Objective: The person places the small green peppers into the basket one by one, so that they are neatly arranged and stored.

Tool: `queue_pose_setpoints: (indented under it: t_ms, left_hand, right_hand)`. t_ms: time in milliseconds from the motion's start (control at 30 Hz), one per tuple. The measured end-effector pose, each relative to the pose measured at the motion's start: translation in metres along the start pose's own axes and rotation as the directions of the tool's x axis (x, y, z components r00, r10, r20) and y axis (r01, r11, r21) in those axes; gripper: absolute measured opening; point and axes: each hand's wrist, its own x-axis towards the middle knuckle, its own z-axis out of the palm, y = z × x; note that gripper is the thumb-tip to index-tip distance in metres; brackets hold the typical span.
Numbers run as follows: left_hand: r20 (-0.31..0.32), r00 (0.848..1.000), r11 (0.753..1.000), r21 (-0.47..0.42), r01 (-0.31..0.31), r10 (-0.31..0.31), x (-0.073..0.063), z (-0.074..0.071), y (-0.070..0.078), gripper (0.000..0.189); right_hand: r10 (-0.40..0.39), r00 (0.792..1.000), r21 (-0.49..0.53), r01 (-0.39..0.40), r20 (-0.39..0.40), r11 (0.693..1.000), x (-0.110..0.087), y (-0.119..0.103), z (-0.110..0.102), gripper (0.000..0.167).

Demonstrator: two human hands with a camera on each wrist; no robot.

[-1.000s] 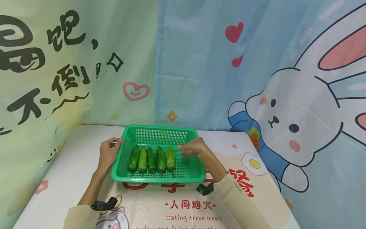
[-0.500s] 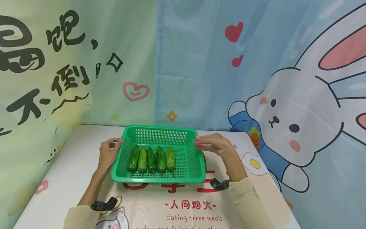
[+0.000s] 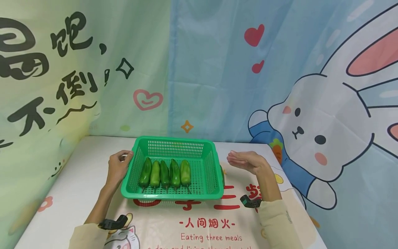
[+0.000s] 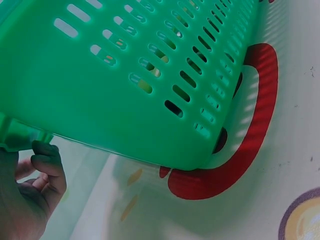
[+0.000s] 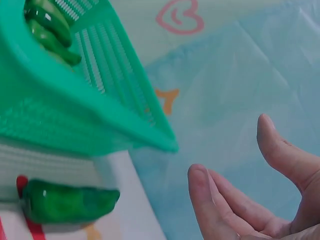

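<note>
A green plastic basket (image 3: 172,197) with slotted walls stands on the table, several green peppers (image 3: 165,175) lined up in its left and middle part, stems toward me. My left hand (image 3: 118,168) grips the basket's left rim; in the left wrist view the curled fingers (image 4: 49,167) meet the rim's edge. To the right of the basket, my right hand (image 3: 249,161) hovers with fingers extended and thumb apart, holding nothing. Another green pepper (image 5: 70,201) lies on the table just outside the basket's right wall, mostly hidden by the basket in the head view.
The table (image 3: 96,148) is covered by a printed cloth with red characters (image 3: 206,223) and a cartoon cat (image 3: 125,238). A printed curtain (image 3: 211,79) hangs close behind the table. Each wrist wears a dark camera strap (image 3: 113,223).
My right hand has moved from over the basket's right part out past its right wall, uncovering the edge of the pepper there. The left hand and basket have stayed put.
</note>
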Motion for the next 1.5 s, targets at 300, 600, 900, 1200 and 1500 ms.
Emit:
queue_pose_setpoints:
  t_ms: [300,600,900,1200,1500]
  left_hand:
    - [-0.004,1.000,1.000,0.001,0.005,-0.005,0.000,0.000,0.000,0.035]
    - [0.007,1.000,1.000,-0.011,0.014,-0.014,0.001,-0.001,0.000,0.037]
    - [-0.010,1.000,1.000,0.001,0.002,-0.002,0.001,0.001,-0.002,0.035]
    - [-0.003,1.000,1.000,0.003,0.004,-0.004,0.002,0.001,-0.002,0.036]
    - [0.003,1.000,1.000,-0.003,0.012,-0.012,0.001,-0.001,-0.001,0.037]
  right_hand:
    - [0.066,0.997,0.070,-0.063,-0.042,0.996,0.001,0.020,-0.026,0.037]
    - [0.093,0.992,0.126,-0.082,-0.086,0.989,0.006,0.035,-0.040,0.125]
    - [0.138,0.988,0.080,-0.132,-0.067,0.988,0.011,0.049,-0.052,0.027]
    - [0.158,0.986,0.012,-0.158,-0.047,0.987,0.018,0.061,-0.055,0.035]
    - [0.136,0.991,-0.002,-0.136,0.002,0.991,0.027,0.069,-0.050,0.047]
